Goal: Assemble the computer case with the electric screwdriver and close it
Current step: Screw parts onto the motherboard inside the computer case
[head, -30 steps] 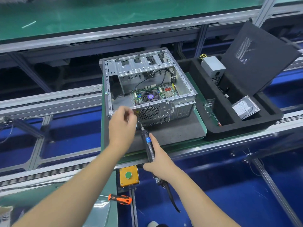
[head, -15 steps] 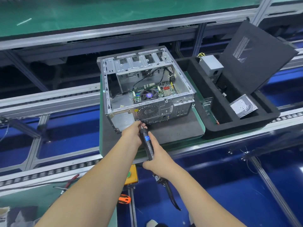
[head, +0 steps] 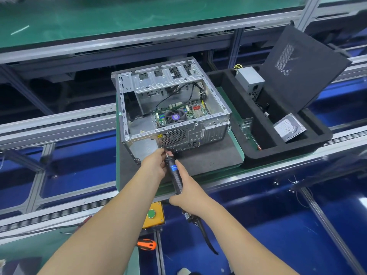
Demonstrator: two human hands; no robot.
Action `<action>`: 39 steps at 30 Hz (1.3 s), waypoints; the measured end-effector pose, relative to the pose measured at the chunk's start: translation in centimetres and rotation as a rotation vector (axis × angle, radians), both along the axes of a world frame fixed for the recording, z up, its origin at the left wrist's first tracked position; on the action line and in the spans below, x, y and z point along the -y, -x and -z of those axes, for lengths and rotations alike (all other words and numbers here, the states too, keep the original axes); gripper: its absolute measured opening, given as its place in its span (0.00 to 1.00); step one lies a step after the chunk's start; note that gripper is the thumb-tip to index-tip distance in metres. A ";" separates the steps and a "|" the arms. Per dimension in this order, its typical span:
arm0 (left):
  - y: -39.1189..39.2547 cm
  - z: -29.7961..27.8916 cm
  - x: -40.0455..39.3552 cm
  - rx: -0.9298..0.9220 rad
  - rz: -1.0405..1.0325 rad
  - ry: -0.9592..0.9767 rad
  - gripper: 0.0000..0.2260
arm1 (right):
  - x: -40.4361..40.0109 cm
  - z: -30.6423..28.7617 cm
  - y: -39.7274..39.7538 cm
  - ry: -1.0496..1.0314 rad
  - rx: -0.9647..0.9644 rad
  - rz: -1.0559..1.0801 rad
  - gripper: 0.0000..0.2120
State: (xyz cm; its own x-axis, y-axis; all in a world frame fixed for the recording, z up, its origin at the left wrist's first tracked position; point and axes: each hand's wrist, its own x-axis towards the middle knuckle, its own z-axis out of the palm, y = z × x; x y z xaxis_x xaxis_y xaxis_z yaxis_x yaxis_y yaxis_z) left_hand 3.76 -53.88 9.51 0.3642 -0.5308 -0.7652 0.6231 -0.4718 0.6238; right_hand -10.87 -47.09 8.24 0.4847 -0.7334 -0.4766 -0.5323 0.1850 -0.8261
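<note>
Your left hand [head: 154,163] has dropped from the case's rear corner, where it was a second ago, down to the driver's tip. Its fingers now pinch the front end of the driver [head: 174,173] just behind the bit. Your right hand [head: 186,192] is wrapped around the rear of the driver's black barrel, index finger laid along it. The driver slants up and away from you, its tip at the lower rear edge of the case [head: 172,108], under the fan grille [head: 173,138]. The case sits open-topped on a dark mat [head: 214,155], motherboard showing inside. To the right, a black foam tray [head: 256,155] holds a drive [head: 289,130] and a power supply [head: 250,81], with the side panel [head: 305,76] leaning against it.
</note>
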 end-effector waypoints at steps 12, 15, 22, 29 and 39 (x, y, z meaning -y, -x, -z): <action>-6.7 -6.9 5.0 1.357 1.325 0.089 0.42 | -0.2 -0.1 0.2 -0.018 0.005 0.012 0.56; -7.4 -6.2 6.4 1.409 1.463 0.071 0.31 | -0.2 0.2 0.2 -0.031 0.006 0.015 0.57; -7.3 -5.9 6.5 1.516 1.485 0.106 0.30 | -0.1 0.4 0.0 -0.031 0.001 0.009 0.57; -7.3 -6.2 6.6 1.495 1.519 0.114 0.32 | 0.2 -0.2 0.1 -0.010 -0.012 -0.023 0.58; -7.5 -6.4 6.6 1.469 1.529 0.125 0.32 | 0.2 -0.8 -0.8 0.032 -0.094 -0.058 0.56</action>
